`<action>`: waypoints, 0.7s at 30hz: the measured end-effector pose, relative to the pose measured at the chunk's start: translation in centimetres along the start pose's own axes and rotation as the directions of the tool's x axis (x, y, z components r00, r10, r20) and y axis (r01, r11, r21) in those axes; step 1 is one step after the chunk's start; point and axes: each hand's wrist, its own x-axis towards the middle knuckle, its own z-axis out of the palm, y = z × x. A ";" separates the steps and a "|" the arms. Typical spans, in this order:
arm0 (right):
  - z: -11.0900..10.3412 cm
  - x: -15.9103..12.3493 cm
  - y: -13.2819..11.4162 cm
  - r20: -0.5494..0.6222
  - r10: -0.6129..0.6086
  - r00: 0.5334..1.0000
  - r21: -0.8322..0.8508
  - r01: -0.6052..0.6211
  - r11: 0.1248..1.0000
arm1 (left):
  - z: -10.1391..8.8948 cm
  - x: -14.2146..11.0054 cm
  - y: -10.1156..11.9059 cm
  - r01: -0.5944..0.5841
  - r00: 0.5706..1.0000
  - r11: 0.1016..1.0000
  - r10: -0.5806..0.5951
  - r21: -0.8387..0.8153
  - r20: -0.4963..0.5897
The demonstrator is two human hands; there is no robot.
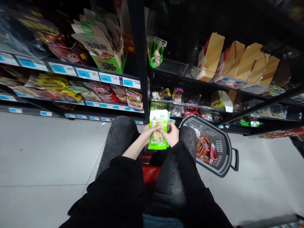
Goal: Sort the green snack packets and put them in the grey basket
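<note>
Between my knees I hold green-and-white snack packets (158, 139), at least two stacked with their edges slightly offset. Pale yellowish pieces show through the front one's clear window, and a panda is printed near its bottom corner. My left hand (147, 134) grips the packets from the left side, its thumb across the front. On the right edge my right hand (172, 134) is closed with fingers bent, thumb on the front packet. Some fingers of both hands are hidden behind the packets.
A grey shopping basket (222, 144) with red-brown packaged snacks (206, 148) stands on the floor by my right knee. Dark shelves in front carry snack bags (134, 98), a green display box (108, 60) and open cardboard boxes (211, 57). A red seat (150, 177) shows beneath me.
</note>
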 end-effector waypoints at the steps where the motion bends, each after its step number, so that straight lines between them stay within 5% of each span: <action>1: 0.1 0.0 0.0 0.013 0.000 1.000 -0.008 0.000 1.000 | -0.1 0.1 -0.1 -0.002 1.000 1.000 0.002 -0.004 -0.007; 8: 0.3 0.4 0.4 -0.009 -0.040 0.999 0.021 0.041 0.999 | -0.3 0.3 -0.2 0.013 1.000 0.999 -0.012 -0.034 0.008; 21: -0.6 0.7 1.5 -0.150 0.169 0.974 0.222 -0.133 0.966 | -0.9 0.8 -0.2 -0.014 1.000 1.000 0.014 -0.025 -0.011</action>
